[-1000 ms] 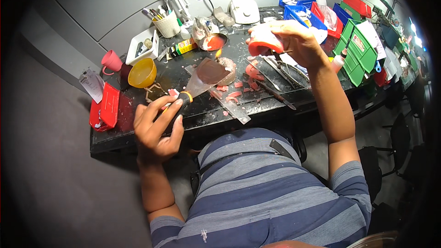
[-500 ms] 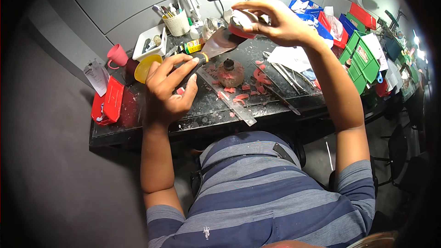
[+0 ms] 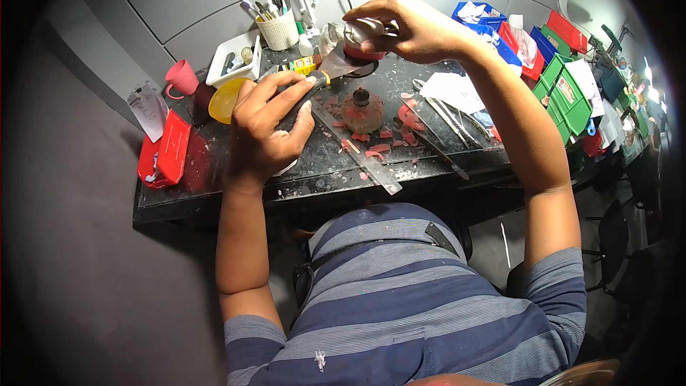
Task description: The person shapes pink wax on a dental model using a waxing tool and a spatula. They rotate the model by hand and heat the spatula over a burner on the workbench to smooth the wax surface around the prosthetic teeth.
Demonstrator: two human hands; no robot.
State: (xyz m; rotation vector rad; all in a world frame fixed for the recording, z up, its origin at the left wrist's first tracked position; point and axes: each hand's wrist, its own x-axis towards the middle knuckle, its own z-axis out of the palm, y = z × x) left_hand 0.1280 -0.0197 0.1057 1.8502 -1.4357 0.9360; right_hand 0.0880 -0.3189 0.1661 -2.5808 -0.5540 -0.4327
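Note:
My left hand (image 3: 270,125) is closed round the dark handle of a broad-bladed spatula (image 3: 341,66), its metal blade slanting up to the right. High on the right, my right hand (image 3: 407,28) grips a white plaster-like cast with a red, wax-like underside (image 3: 357,51). The blade's tip reaches the underside of the cast; whether they touch I cannot tell. Below them a round spirit burner (image 3: 363,116) with a dark neck stands on the bench. Red wax scraps (image 3: 379,149) lie around it. My fingers partly cover the cast.
A metal ruler (image 3: 375,175) and a slim tool (image 3: 443,154) lie near the burner. Behind are a white tray (image 3: 236,57), a brush holder (image 3: 279,32) and a yellow bowl (image 3: 225,100). Red and green bins (image 3: 564,96) crowd the right; a red box (image 3: 171,146) sits left.
The cast in my right hand has moved slightly left, and the spatula blade now sits lower and closer under it. The view has shifted a little.

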